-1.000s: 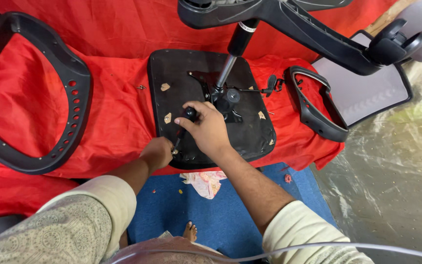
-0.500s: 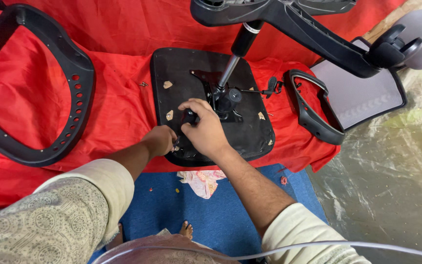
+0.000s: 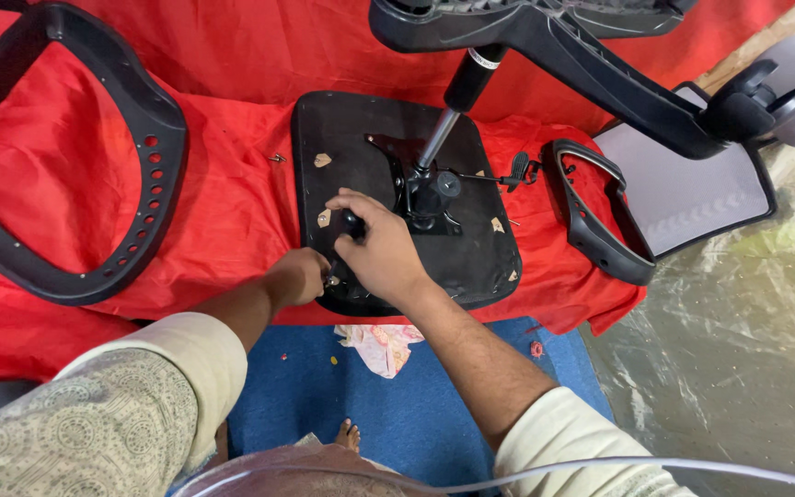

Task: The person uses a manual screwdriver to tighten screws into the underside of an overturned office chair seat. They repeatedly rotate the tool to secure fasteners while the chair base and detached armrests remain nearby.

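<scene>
Fingers of right hand (image 3: pixel 381 250) curled shut on a black knob (image 3: pixel 353 222), frame centre, on upturned black seat pan (image 3: pixel 471 258). Left hand (image 3: pixel 298 276) closed at seat's near edge, just left-below; what it grips is hidden. Gas-lift column (image 3: pixel 457 106) rises upper right. Red cloth (image 3: pixel 232 184) underneath.

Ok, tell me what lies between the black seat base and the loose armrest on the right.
In the head view, the stretch between the seat base and the armrest is red cloth, crossed near the top by a thin black lever reaching out from the seat mechanism.
</scene>
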